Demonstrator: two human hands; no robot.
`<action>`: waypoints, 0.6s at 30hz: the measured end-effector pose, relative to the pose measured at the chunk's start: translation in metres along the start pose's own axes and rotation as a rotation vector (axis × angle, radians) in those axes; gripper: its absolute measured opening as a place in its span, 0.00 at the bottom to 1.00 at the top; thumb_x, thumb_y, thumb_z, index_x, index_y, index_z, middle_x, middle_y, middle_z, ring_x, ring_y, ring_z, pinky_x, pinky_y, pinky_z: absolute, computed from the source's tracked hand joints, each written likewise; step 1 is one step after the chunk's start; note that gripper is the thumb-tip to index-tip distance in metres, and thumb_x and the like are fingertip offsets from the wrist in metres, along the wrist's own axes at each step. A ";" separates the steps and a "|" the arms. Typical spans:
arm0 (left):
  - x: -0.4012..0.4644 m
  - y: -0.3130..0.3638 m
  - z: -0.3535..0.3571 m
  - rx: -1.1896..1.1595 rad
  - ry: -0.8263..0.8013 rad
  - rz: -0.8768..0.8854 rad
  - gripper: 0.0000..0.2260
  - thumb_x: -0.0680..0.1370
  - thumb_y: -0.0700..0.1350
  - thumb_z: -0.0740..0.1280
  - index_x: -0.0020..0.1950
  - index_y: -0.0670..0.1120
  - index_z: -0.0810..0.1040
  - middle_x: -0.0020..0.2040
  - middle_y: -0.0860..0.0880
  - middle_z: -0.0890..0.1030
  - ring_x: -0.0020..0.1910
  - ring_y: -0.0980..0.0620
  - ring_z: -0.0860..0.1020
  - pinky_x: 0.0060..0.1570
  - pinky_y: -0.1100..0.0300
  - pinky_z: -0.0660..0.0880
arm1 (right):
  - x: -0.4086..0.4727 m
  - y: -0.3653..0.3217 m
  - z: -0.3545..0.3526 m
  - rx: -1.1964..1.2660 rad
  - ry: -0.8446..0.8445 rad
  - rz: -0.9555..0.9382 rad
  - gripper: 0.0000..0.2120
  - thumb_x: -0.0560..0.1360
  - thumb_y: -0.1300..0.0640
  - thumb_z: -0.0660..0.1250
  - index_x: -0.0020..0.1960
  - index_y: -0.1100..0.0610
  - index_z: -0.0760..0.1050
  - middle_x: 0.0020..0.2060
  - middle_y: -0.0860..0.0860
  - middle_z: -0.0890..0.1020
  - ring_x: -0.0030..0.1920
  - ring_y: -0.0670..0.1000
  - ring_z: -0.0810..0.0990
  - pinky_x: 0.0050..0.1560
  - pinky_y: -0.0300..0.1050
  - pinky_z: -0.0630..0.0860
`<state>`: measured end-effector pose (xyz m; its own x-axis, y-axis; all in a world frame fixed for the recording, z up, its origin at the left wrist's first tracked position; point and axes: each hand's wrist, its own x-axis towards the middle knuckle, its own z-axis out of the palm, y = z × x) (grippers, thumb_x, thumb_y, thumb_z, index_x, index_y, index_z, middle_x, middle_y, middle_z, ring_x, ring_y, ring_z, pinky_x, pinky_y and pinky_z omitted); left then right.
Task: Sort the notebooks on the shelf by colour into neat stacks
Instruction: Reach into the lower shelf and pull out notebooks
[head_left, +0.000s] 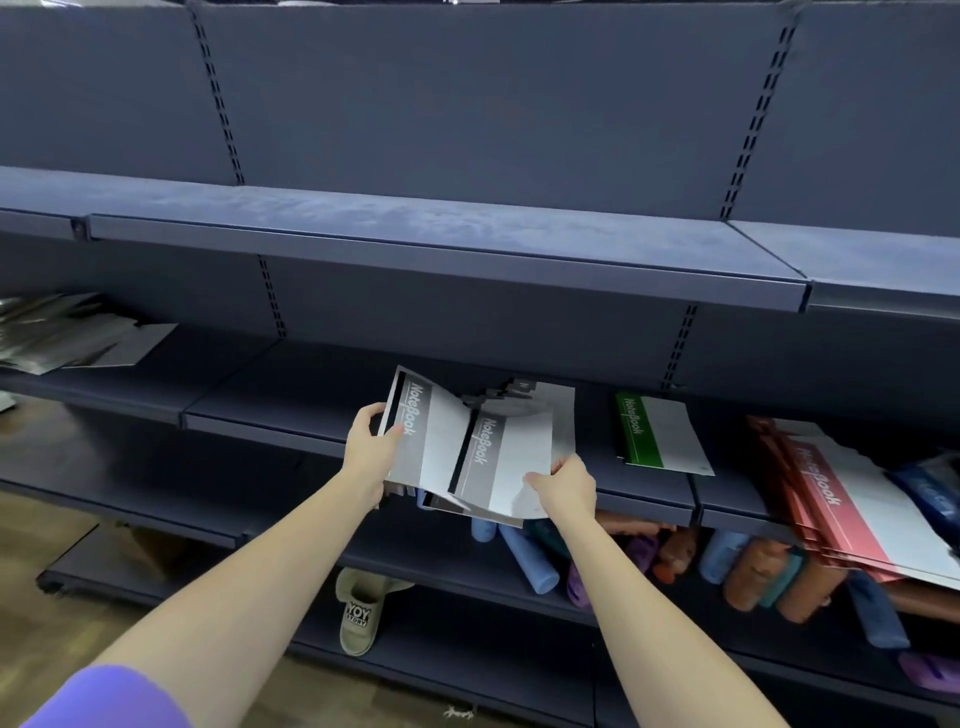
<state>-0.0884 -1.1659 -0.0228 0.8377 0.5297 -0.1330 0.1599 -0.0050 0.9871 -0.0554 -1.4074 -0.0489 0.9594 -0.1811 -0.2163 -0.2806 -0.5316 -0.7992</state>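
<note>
Left hand (371, 441) pinches the left edge of a grey notebook (415, 436), right hand (563, 486) grips the lower corner of a second grey one (498, 462); both books tilted up, overlapping, at the front lip of the middle shelf (291, 410). Both arms reach forward, nearly straight. Green notebook (654, 436) lies flat just right, red stack (841, 499) further right overhangs the edge; shelf left of the hands is bare.

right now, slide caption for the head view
Both hands, left hand and right hand, hold grey notebooks at the shelf edge.
</note>
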 end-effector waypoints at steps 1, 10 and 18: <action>0.000 0.000 -0.003 0.022 0.006 0.005 0.15 0.81 0.42 0.66 0.64 0.56 0.72 0.61 0.49 0.77 0.55 0.47 0.78 0.56 0.47 0.78 | 0.002 0.001 -0.001 -0.034 0.001 0.007 0.13 0.74 0.54 0.72 0.52 0.57 0.69 0.47 0.53 0.77 0.45 0.55 0.77 0.39 0.46 0.70; 0.001 -0.005 -0.016 0.021 0.135 0.085 0.14 0.81 0.41 0.65 0.65 0.52 0.73 0.58 0.52 0.76 0.48 0.54 0.76 0.45 0.59 0.74 | 0.005 -0.005 0.006 -0.136 0.019 0.010 0.16 0.75 0.53 0.70 0.57 0.59 0.70 0.53 0.57 0.79 0.52 0.60 0.80 0.44 0.48 0.75; 0.003 0.000 -0.027 -0.144 0.143 0.026 0.15 0.80 0.42 0.68 0.66 0.52 0.75 0.59 0.50 0.78 0.48 0.54 0.78 0.40 0.60 0.73 | 0.004 -0.008 0.016 -0.121 0.044 0.031 0.24 0.77 0.53 0.71 0.66 0.64 0.67 0.61 0.62 0.76 0.59 0.63 0.78 0.47 0.49 0.74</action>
<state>-0.0999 -1.1414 -0.0208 0.7563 0.6460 -0.1037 0.0547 0.0955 0.9939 -0.0490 -1.3909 -0.0528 0.9487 -0.2341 -0.2127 -0.3141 -0.6203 -0.7187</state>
